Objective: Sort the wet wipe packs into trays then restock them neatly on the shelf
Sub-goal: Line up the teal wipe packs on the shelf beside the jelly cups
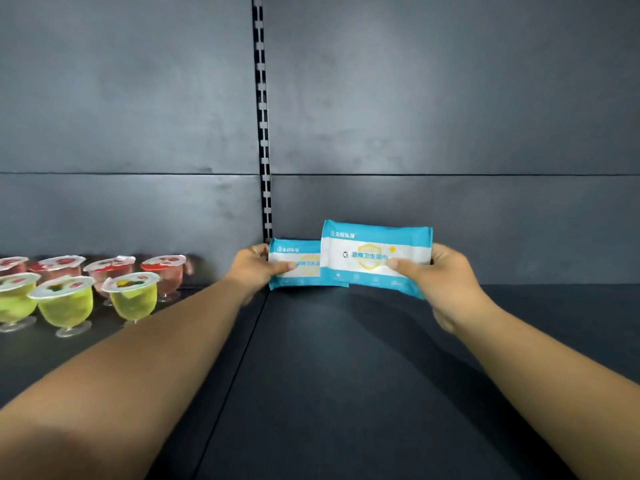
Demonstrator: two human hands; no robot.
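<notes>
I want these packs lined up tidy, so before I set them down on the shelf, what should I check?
1. Left hand grips the left pack: ok.
2. Right hand grips the right pack: ok.
3. Packs level with each other: not ok, the right one sits higher and overlaps the left.
4. Shelf bare below the packs: ok.
5. Jelly cups clear of the spot: ok.
6. Left pack touching the shelf: cannot tell.

- The dark shelf (346,375) runs under both my arms, with a seam along its board beneath my left forearm.
- Left of my left hand (258,268), jelly cups (69,299) stand on the shelf in two rows: red ones at the back, yellow-green ones in front.
- Whether the packs I hold touch the shelf, I cannot tell.
</notes>
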